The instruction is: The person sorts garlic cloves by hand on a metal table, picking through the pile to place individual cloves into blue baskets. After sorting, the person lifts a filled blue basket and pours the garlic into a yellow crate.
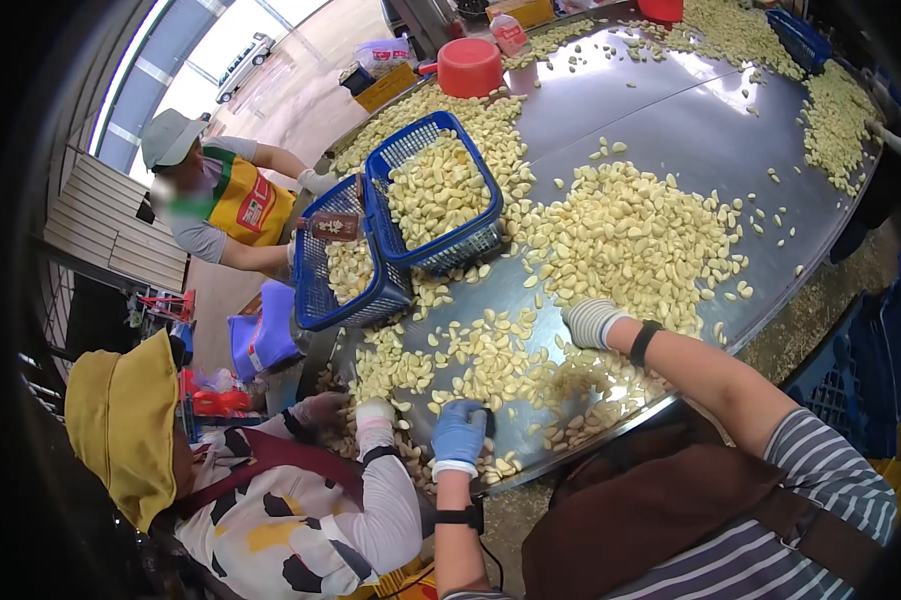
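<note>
My left hand [459,436], in a blue glove with a white cuff, is at the near edge of the metal table among pale cloves; its fingers point down and what they may hold is hidden. My right hand [592,323], in a striped knit glove, lies against the near side of the large clove pile [640,235], its fingertips hidden. Between the hands, loose cloves [495,352] are scattered, with browner cloves and skins [575,425] near the edge. Two blue baskets [488,232] [320,318] with cloves stand beyond my left hand.
A co-worker in a yellow hat [120,430] works close on my left; another in a cap [170,140] stands beyond the baskets. A red scoop [470,68] and a bottle [508,35] are at the back. Blue crates [855,350] stand at right.
</note>
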A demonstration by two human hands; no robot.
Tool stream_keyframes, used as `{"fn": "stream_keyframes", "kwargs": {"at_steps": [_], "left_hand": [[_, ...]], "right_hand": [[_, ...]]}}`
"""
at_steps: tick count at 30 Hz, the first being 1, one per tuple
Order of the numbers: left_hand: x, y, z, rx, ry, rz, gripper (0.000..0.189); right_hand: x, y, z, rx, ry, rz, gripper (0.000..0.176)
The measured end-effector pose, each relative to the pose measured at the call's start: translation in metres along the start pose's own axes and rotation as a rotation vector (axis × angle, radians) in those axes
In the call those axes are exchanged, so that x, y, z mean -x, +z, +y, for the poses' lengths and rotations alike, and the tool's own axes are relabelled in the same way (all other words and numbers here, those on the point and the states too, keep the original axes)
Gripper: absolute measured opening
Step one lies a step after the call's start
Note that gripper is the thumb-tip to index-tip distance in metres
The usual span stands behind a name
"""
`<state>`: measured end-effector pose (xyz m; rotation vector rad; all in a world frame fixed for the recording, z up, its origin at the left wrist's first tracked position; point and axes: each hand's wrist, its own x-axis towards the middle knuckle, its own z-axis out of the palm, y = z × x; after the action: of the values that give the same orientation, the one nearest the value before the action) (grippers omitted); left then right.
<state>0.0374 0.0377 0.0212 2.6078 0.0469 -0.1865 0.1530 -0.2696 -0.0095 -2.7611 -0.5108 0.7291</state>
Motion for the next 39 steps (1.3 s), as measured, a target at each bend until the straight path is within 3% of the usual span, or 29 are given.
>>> {"fn": "stream_keyframes", "kwargs": {"at_steps": [4,5,8,9,10,11,14,16,18,20,22,25,26,27,28,29,30,32,33,34,35,36,37,38,39], "left_hand": [[-0.013,0.027,0.032,-0.018,0.106,-0.099,0.024],[-0.018,0.033,0.040,-0.075,0.140,-0.100,0.025],[-0.037,0.051,0.058,-0.111,0.354,0.051,0.025],[-0.046,0.053,0.061,-0.112,0.352,0.049,0.025],[-0.058,0.052,0.064,-0.016,0.178,0.026,0.023],[-0.071,0.049,0.062,0.079,0.010,0.009,0.022],[-0.108,0.029,0.027,0.054,-0.116,0.296,0.019],[-0.129,0.022,0.001,-0.117,-0.049,0.367,0.021],[-0.143,0.019,-0.016,-0.120,-0.036,0.307,0.023],[-0.163,0.030,-0.031,-0.295,-0.039,0.120,0.026],[-0.173,0.027,-0.012,-0.270,-0.093,0.091,0.027],[-0.184,0.026,0.001,-0.340,-0.090,0.008,0.027],[-0.185,0.023,0.008,-0.386,-0.095,-0.018,0.027],[-0.188,0.025,0.008,-0.389,-0.132,-0.025,0.030],[-0.188,0.028,0.009,-0.394,-0.114,-0.035,0.030],[-0.188,0.032,0.007,-0.334,-0.163,-0.046,0.033],[-0.185,0.032,0.010,-0.273,-0.217,-0.058,0.036],[-0.177,0.036,0.013,-0.226,-0.220,0.018,0.037],[-0.171,0.026,0.032,-0.165,-0.167,0.013,0.036],[-0.165,0.016,0.049,-0.101,-0.121,0.002,0.034],[-0.166,0.005,0.067,-0.070,-0.056,0.048,0.034],[-0.176,-0.001,0.073,0.090,-0.023,0.103,0.028],[-0.168,-0.028,0.117,0.319,0.038,0.173,0.021],[-0.176,-0.042,0.137,0.515,-0.003,0.220,0.018],[-0.196,-0.040,0.138,0.476,0.216,0.509,0.022]], "right_hand": [[0.003,-0.003,0.006,-0.080,-0.017,-0.031,0.030],[-0.002,-0.006,0.007,-0.178,-0.058,0.116,0.027],[0.009,-0.100,-0.039,-1.260,0.041,0.217,0.029],[-0.004,-0.111,-0.046,-1.479,-0.195,0.336,0.033],[-0.009,-0.116,-0.043,-1.483,-0.203,0.340,0.033],[-0.015,-0.122,-0.040,-1.286,-0.198,0.391,0.035],[0.006,-0.115,-0.017,-0.567,-0.063,0.411,0.043],[0.034,-0.091,0.012,-0.388,0.035,0.320,0.040],[0.069,-0.082,0.043,-0.292,0.190,0.296,0.037],[0.084,-0.059,0.073,-0.251,0.274,0.331,0.035],[0.100,-0.035,0.085,-0.056,0.419,0.163,0.031],[0.089,-0.002,0.043,0.052,0.243,-0.157,0.033],[0.092,0.003,0.021,0.072,0.099,-0.072,0.034],[0.076,0.012,0.006,0.056,-0.044,-0.254,0.038],[0.084,-0.003,-0.023,-0.166,0.139,-0.194,0.048],[0.079,-0.003,-0.033,-0.220,-0.049,-0.243,0.051],[0.079,-0.005,-0.038,-0.224,-0.040,-0.239,0.051],[0.081,-0.010,-0.047,-0.409,-0.236,-0.161,0.049],[0.074,-0.002,-0.036,-0.347,-0.263,-0.007,0.037],[0.063,0.007,-0.021,-0.300,-0.220,0.170,0.025],[0.058,-0.015,-0.008,-0.169,-0.070,0.057,0.018],[0.066,-0.034,0.009,-0.131,-0.072,0.191,0.013],[0.061,-0.028,0.020,-0.105,0.012,0.430,0.012],[0.057,-0.025,0.033,-0.095,0.003,0.428,0.012],[0.056,-0.034,0.043,-0.018,0.003,0.486,0.012]]}}
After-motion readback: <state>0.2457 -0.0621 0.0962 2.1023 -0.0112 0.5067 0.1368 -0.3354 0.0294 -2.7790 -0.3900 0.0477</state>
